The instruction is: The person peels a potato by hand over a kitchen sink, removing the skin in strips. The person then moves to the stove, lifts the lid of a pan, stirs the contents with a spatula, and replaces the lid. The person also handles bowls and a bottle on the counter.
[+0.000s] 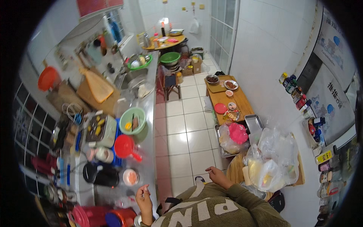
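My left hand (144, 199) hovers at the edge of the steel counter (147, 161), thumb and fingers apart, with nothing in it. Just beyond it on the counter stands a small white bowl (131, 177) with pinkish-orange contents. A red plastic dipper (124, 146) lies farther along, and past that a pale green basin (122, 120) holds a brown item and something yellow. In front of my body, above the tiled floor, my right hand (219, 176) is empty with its index finger extended. Nearest to it is a round wooden surface (235, 170) bearing clear plastic bags (269, 173).
Left, a black appliance (103, 174) and a toaster-like appliance (100, 130) crowd the counter before the sink (129, 78). A low wooden table (241, 99) with dishes stands right of the tiled aisle (195, 136). A folding stool (172, 82) stands farther ahead. Bottles (326, 156) line the right ledge.
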The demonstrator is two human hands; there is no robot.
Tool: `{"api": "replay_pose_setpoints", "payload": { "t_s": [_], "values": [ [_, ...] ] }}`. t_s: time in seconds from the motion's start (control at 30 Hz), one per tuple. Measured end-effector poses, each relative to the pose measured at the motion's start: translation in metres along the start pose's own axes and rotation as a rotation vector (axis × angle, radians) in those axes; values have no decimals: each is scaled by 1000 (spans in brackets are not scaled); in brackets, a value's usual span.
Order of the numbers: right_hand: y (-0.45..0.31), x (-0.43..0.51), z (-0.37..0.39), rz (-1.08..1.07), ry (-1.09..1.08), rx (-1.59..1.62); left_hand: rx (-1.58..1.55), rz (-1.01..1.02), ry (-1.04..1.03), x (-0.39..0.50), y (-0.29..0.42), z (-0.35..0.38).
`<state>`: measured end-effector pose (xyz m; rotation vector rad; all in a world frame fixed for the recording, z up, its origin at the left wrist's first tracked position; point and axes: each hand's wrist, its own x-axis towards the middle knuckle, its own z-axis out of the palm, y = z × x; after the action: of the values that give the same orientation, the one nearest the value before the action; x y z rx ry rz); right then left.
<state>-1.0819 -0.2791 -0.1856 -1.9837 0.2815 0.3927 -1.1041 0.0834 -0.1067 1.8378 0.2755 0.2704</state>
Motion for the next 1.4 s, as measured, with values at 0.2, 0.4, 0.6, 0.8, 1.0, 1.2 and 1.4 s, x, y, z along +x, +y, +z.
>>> {"api": "replay_pose_setpoints", "payload": {
  "t_s": [0.2, 0.4, 0.6, 0.8, 1.0, 1.2, 1.4],
  "values": [
    [-8, 119, -51, -104, 65, -36, 151, 23, -146, 126, 38, 83],
    [-61, 237, -45, -116, -95, -256, 191, 10, -45, 253, 29, 109],
    [-108, 347, -83, -95, 21, -261, 95, 27, -82, 418, -4, 158],
    [-125, 472, -145, -105, 282, -209, 156, 13, -326, 563, 90, 256],
    [-161, 612, -217, 86, 234, 147, 133, 120, -254, 684, 76, 345],
    [-239, 809, -282, -157, 55, -120, 184, 21, -68, 763, 75, 387],
    [-349, 965, -254, -334, -241, -360, 287, -90, 146, 813, 59, 388]
  ]
}}
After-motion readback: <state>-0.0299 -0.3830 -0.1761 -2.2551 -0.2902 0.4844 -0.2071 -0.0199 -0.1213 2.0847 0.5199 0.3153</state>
